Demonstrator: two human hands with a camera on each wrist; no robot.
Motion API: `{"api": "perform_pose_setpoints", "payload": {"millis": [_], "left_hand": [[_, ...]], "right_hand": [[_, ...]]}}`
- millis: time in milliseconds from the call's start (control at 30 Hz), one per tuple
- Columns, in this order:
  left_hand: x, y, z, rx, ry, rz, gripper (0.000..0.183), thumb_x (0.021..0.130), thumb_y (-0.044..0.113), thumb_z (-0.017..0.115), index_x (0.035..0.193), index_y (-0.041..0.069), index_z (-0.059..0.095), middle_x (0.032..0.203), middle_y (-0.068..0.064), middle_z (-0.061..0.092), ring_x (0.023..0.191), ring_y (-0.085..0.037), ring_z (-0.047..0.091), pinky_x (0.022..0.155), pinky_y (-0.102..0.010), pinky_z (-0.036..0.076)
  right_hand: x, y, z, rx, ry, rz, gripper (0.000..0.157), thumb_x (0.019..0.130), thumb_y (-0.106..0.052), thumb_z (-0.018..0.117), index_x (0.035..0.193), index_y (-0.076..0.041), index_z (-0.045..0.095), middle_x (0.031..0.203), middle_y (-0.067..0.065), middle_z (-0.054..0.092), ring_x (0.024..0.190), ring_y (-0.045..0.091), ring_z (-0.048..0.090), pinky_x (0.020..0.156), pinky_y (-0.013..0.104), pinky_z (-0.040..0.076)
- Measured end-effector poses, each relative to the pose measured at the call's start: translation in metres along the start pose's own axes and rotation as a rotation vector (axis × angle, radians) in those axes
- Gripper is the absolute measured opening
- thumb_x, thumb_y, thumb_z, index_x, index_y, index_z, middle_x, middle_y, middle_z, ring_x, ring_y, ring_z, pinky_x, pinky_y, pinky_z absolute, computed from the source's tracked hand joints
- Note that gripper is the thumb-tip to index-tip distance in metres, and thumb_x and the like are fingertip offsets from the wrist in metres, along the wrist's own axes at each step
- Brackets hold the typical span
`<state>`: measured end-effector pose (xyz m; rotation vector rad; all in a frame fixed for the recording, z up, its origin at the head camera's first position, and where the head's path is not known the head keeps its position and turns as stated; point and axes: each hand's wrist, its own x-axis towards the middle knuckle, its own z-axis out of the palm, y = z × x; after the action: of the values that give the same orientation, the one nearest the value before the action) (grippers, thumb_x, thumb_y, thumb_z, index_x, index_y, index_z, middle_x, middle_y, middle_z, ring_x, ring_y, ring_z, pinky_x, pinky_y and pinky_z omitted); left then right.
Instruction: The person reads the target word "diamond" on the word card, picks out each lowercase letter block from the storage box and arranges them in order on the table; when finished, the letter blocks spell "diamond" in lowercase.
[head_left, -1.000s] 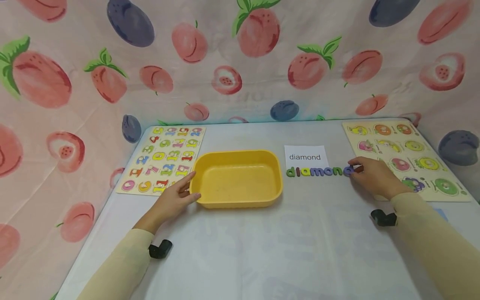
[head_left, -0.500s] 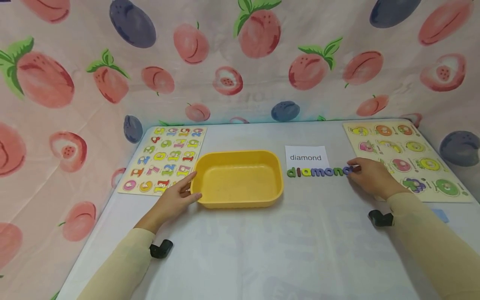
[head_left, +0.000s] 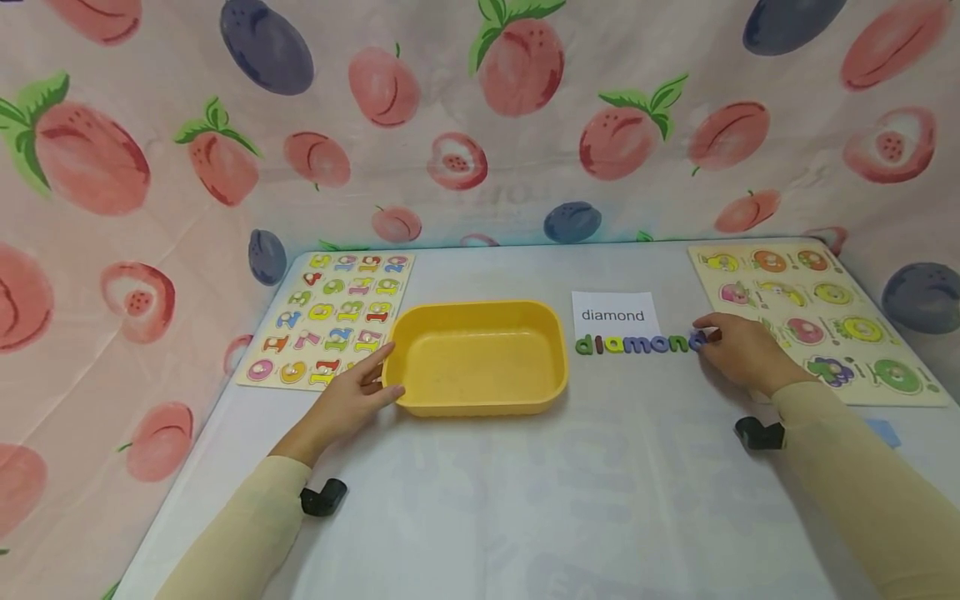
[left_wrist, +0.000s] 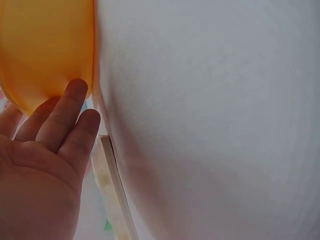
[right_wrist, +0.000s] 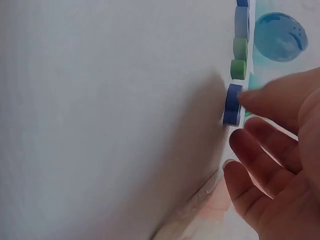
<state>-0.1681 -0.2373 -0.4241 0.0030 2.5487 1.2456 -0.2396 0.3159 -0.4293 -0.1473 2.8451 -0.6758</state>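
Note:
In the head view, my left hand [head_left: 347, 407] holds the left end of a yellow plastic tray [head_left: 480, 408], thumb at its near corner and fingers along the outer wall. The left wrist view shows those fingertips [left_wrist: 76, 87] against the tray's side [left_wrist: 55, 45]. To the right, a row of coloured toy letters [head_left: 637, 344] spells along the lower edge of a white card [head_left: 615, 304] printed "diamond". My right hand [head_left: 742, 354] pinches the purple-blue last letter [head_left: 697, 341] at the row's right end. From the right wrist, that letter [right_wrist: 232, 105] stands just apart from a green one [right_wrist: 238, 69].
A number puzzle board [head_left: 300, 325] lies behind my left hand, and a fruit puzzle board [head_left: 817, 321] reaches under my right forearm. A bit of light blue [head_left: 883, 432] shows beside the right sleeve. Fruit-printed cloth [head_left: 510, 150] hangs behind the table.
My right hand shifts the purple-blue letter slightly at the end of the row. My left hand keeps its place on the tray.

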Motion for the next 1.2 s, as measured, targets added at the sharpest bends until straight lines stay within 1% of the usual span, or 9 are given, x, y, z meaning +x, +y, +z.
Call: {"api": "perform_pose_setpoints", "payload": {"millis": [200,400,667,1200], "left_hand": [[0.0002,-0.0015,0.0002,0.004,0.004,-0.012,0.08,0.093,0.041,0.071,0.16,0.032,0.028,0.16,-0.015,0.032,0.139,-0.038,0.041,0.108,-0.048,0.041],[0.0001,-0.0021,0.0003,0.001,0.007,-0.021,0.081,0.092,0.042,0.072,0.159,0.032,0.028,0.16,-0.014,0.032,0.14,-0.037,0.041,0.109,-0.048,0.04],[-0.0004,-0.0018,0.0002,-0.004,0.005,-0.018,0.08,0.093,0.041,0.071,0.159,0.032,0.028,0.16,-0.015,0.031,0.14,-0.037,0.041,0.109,-0.048,0.041],[0.0005,-0.0016,0.0004,-0.003,0.002,-0.001,0.08,0.093,0.04,0.071,0.16,0.03,0.028,0.16,-0.016,0.031,0.139,-0.038,0.041,0.109,-0.049,0.04]], "right_hand": [[-0.0004,-0.0009,0.0018,0.019,0.002,-0.01,0.045,0.098,-0.013,0.061,0.135,0.01,0.05,0.121,0.033,0.058,0.111,0.047,0.055,0.1,0.065,0.042],[-0.001,-0.0011,0.0022,0.033,0.001,-0.012,0.044,0.099,-0.013,0.061,0.135,0.01,0.05,0.122,0.032,0.058,0.112,0.047,0.054,0.101,0.066,0.041],[-0.0012,-0.0009,0.0027,0.015,0.012,-0.026,0.044,0.098,-0.013,0.062,0.134,0.009,0.052,0.121,0.032,0.059,0.111,0.047,0.055,0.1,0.066,0.041],[0.0005,-0.0009,0.0028,0.02,0.003,-0.008,0.045,0.098,-0.014,0.062,0.135,0.008,0.051,0.122,0.032,0.058,0.112,0.047,0.055,0.101,0.067,0.04]]}}
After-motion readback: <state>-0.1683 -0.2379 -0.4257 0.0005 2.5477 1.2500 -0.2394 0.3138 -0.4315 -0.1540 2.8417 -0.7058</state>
